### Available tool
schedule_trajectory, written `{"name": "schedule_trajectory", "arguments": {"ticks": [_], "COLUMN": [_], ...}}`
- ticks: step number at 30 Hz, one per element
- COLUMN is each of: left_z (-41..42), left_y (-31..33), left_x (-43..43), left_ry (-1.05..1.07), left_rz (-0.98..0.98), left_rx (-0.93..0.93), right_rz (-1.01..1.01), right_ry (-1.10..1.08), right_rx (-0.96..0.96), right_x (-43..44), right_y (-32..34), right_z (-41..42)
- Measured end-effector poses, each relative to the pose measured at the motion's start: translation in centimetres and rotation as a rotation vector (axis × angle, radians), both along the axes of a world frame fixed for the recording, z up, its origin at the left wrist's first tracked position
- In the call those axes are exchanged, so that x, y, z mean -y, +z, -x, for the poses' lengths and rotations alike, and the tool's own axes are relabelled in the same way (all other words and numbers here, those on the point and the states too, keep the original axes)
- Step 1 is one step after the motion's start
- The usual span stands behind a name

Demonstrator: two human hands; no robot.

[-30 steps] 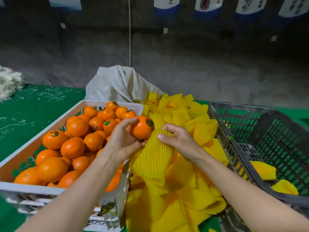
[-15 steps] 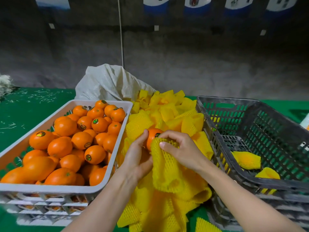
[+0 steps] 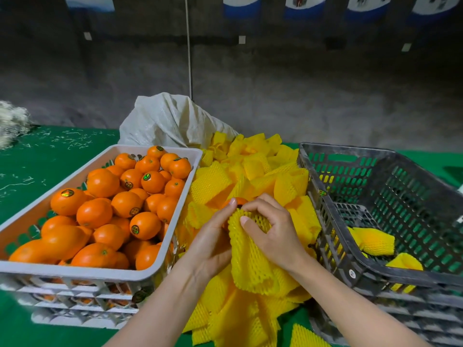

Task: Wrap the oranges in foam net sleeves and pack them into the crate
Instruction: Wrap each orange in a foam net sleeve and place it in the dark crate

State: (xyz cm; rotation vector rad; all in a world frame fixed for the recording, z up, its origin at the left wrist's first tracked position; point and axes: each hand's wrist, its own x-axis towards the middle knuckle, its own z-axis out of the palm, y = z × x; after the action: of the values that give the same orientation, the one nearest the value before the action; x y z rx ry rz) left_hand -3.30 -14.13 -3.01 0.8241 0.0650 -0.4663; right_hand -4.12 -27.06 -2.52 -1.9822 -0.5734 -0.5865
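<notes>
Gripping an orange [image 3: 239,201] at frame centre with the left hand [image 3: 213,236], and pinching the mouth of a foam net sleeve [image 3: 250,261] over it with the right hand [image 3: 274,235], above the pile of sleeves [image 3: 263,176], between the white crate [image 3: 75,270] at left and the dark crate [image 3: 345,149] at right.

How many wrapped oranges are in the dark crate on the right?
2. One wrapped orange lies on the crate floor; a second wrapped orange sits beside it, nearer the front wall, which may hide more.
</notes>
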Motion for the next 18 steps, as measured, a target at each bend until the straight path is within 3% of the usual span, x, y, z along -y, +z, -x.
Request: {"name": "schedule_trajectory", "arguments": {"ticks": [5,11,18], "left_z": [0.0,0.4,0.4], "left_y": [0.6,0.2,-1.4], "left_x": [-0.1,0.2,-0.4], "left_ry": [-0.017,0.024,0.026], "left_rz": [0.035,0.079,0.044], "left_rx": [-0.062,-0.007,0.238], "right_rz": [-0.006,-0.085,-0.157], "right_ry": [0.03,0.032,-0.028], "right_rx": [0.018,-0.058,-0.069], "right_x": [0.2,0.0,-0.1], "right_y": [0.3,0.1,-0.5], "right_z": [-0.1,-0.6,-1.1]}}
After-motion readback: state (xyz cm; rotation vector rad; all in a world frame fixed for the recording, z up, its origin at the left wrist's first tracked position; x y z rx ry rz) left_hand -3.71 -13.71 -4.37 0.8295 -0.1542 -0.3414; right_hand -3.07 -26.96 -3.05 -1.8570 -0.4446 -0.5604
